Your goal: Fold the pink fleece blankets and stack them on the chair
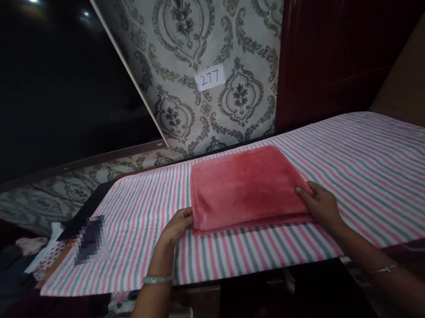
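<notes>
A coral-red plush towel [245, 186], folded into a flat rectangle, lies on a table covered with a pink, grey and white striped cloth [228, 256]. At its left edge, near the front corner, my left hand [177, 226] is closed with the fingertips on the fabric. My right hand [322, 206] pinches the opposite edge, thumb on top and fingers partly hidden behind the fold. Layered edges show along the towel's front side.
A large dark television screen [39, 84] rises at the back left. Patterned wallpaper with a paper label [210, 77] reading 277 faces me. On the cloth's left lies a pixelated dark object [90, 240]. Clothes [46, 255] are heaped left of the table; a dark red panel [333, 32] stands right.
</notes>
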A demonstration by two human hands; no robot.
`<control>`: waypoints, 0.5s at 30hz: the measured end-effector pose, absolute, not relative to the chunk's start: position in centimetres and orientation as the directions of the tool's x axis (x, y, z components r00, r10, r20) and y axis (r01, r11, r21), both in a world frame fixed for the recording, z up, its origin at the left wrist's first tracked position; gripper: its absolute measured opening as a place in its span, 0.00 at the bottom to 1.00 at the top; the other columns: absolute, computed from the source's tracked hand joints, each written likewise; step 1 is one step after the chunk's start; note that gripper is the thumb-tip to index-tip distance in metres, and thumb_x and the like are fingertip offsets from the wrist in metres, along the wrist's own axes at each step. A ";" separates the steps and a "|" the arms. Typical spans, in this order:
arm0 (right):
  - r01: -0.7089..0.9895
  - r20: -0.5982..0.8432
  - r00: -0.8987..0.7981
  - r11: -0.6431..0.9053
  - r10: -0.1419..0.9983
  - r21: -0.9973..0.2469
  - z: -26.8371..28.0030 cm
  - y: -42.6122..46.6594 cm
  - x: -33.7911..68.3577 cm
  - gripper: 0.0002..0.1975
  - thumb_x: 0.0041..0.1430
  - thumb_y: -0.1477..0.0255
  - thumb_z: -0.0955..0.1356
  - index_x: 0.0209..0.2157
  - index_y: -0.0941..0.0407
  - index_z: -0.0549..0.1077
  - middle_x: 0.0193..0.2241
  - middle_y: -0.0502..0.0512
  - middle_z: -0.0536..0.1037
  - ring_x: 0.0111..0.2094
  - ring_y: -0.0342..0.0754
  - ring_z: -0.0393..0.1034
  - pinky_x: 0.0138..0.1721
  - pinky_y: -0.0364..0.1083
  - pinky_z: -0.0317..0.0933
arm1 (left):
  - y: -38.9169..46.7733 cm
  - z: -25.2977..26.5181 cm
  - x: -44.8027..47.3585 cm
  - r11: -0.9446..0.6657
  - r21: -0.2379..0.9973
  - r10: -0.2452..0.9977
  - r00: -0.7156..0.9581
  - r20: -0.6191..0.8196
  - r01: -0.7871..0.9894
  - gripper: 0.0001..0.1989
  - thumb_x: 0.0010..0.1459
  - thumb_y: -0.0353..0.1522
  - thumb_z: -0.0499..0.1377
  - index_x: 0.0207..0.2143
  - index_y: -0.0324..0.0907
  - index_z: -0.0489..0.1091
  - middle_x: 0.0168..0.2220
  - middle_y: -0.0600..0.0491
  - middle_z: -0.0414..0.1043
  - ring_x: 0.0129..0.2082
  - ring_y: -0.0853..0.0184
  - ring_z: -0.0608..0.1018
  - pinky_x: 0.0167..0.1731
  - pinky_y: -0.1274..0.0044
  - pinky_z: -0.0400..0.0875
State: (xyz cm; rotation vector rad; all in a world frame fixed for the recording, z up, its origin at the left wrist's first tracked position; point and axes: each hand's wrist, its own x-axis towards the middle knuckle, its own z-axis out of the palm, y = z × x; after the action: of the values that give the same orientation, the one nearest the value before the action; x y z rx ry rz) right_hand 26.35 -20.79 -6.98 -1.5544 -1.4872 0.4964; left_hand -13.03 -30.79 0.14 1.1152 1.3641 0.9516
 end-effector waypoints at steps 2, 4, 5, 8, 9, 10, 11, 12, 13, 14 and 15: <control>0.564 0.292 0.177 0.147 0.940 -0.813 -6.7 -20.9 26.2 0.21 0.52 0.47 0.61 0.27 0.51 0.66 0.18 0.49 0.66 0.26 0.51 0.64 0.30 0.47 0.55 | -31.2 0.5 -12.8 0.176 0.975 0.983 -0.076 -0.167 0.133 0.14 0.42 0.41 0.70 0.28 0.41 0.78 0.35 0.49 0.79 0.39 0.59 0.77 0.41 0.72 0.69; 0.566 0.304 0.164 0.162 0.939 -0.808 -6.5 -20.9 26.1 0.21 0.52 0.47 0.61 0.26 0.51 0.65 0.19 0.49 0.67 0.27 0.51 0.63 0.30 0.47 0.55 | -31.8 0.7 -12.7 0.039 0.980 0.978 -0.208 0.002 0.194 0.14 0.43 0.42 0.70 0.25 0.42 0.76 0.40 0.48 0.78 0.42 0.59 0.76 0.42 0.74 0.69; 0.570 0.309 0.160 0.168 0.937 -0.804 -6.4 -20.9 26.1 0.21 0.53 0.47 0.61 0.26 0.51 0.64 0.18 0.49 0.66 0.26 0.50 0.63 0.30 0.47 0.55 | -32.1 0.6 -12.6 -0.024 0.976 0.964 -0.255 0.080 0.217 0.14 0.44 0.43 0.70 0.24 0.42 0.75 0.40 0.49 0.77 0.42 0.60 0.76 0.42 0.74 0.69; 0.580 0.329 0.163 0.179 0.930 -0.795 -6.3 -21.0 26.0 0.21 0.53 0.47 0.60 0.24 0.50 0.62 0.17 0.48 0.64 0.24 0.49 0.60 0.28 0.46 0.54 | -33.0 -0.4 -12.6 -0.047 0.989 0.959 -0.272 0.084 0.139 0.15 0.48 0.44 0.68 0.26 0.43 0.74 0.31 0.53 0.73 0.34 0.65 0.74 0.36 0.76 0.67; 0.578 0.330 0.165 0.180 0.929 -0.796 -6.4 -21.0 26.0 0.21 0.53 0.47 0.60 0.25 0.50 0.63 0.17 0.48 0.63 0.24 0.49 0.60 0.28 0.46 0.53 | -33.2 -0.8 -12.6 -0.016 0.997 0.966 -0.257 0.035 0.078 0.15 0.48 0.45 0.69 0.27 0.43 0.74 0.27 0.54 0.71 0.30 0.67 0.72 0.33 0.77 0.66; 0.572 0.325 0.168 0.177 0.930 -0.801 -6.4 -21.0 26.0 0.21 0.54 0.48 0.61 0.25 0.51 0.64 0.17 0.48 0.64 0.24 0.49 0.60 0.28 0.46 0.53 | -33.3 -1.3 -12.7 0.017 1.000 0.971 -0.239 -0.012 0.017 0.16 0.48 0.45 0.69 0.28 0.42 0.74 0.25 0.56 0.70 0.26 0.69 0.70 0.31 0.77 0.65; 0.564 0.315 0.171 0.170 0.933 -0.808 -6.4 -21.0 26.0 0.21 0.54 0.48 0.61 0.26 0.51 0.65 0.17 0.48 0.65 0.24 0.49 0.61 0.28 0.46 0.54 | -33.3 -1.6 -12.7 0.039 0.999 0.973 -0.225 -0.045 -0.034 0.17 0.46 0.45 0.70 0.29 0.42 0.74 0.24 0.56 0.70 0.25 0.69 0.70 0.30 0.77 0.64; 0.555 0.303 0.172 0.162 0.937 -0.816 -6.4 -21.1 25.9 0.21 0.54 0.48 0.61 0.27 0.51 0.66 0.18 0.49 0.66 0.25 0.50 0.62 0.29 0.46 0.54 | -33.2 -1.7 -12.8 0.049 0.996 0.975 -0.214 -0.062 -0.069 0.19 0.45 0.46 0.71 0.30 0.42 0.74 0.25 0.55 0.72 0.25 0.69 0.70 0.30 0.77 0.65; 0.546 0.291 0.171 0.155 0.941 -0.823 -6.3 -21.1 25.9 0.21 0.54 0.48 0.61 0.27 0.51 0.67 0.18 0.49 0.67 0.25 0.50 0.63 0.29 0.46 0.54 | -33.1 -1.7 -12.8 0.054 0.995 0.976 -0.204 -0.071 -0.089 0.20 0.45 0.48 0.70 0.31 0.42 0.75 0.26 0.54 0.73 0.26 0.68 0.72 0.31 0.76 0.66; 0.538 0.281 0.170 0.150 0.944 -0.830 -6.3 -21.1 25.8 0.21 0.54 0.48 0.61 0.27 0.52 0.67 0.19 0.49 0.68 0.25 0.50 0.63 0.29 0.46 0.55 | -32.9 -1.5 -12.7 0.065 0.994 0.979 -0.189 -0.082 -0.093 0.22 0.46 0.50 0.69 0.33 0.41 0.76 0.28 0.52 0.75 0.28 0.65 0.74 0.32 0.75 0.68; 0.531 0.278 0.172 0.148 0.945 -0.834 -6.3 -21.1 25.8 0.21 0.53 0.48 0.62 0.27 0.52 0.67 0.19 0.49 0.68 0.24 0.50 0.63 0.29 0.46 0.55 | -32.6 -1.3 -12.6 0.085 0.993 0.980 -0.174 -0.098 -0.076 0.24 0.48 0.52 0.68 0.35 0.41 0.77 0.30 0.50 0.77 0.31 0.62 0.76 0.35 0.73 0.69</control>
State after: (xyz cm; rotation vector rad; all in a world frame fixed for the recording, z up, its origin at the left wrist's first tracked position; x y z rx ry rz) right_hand 25.80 -21.05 -6.28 -1.5079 -1.4835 0.5548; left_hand -12.58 -32.60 -1.26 1.0009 1.3285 1.2999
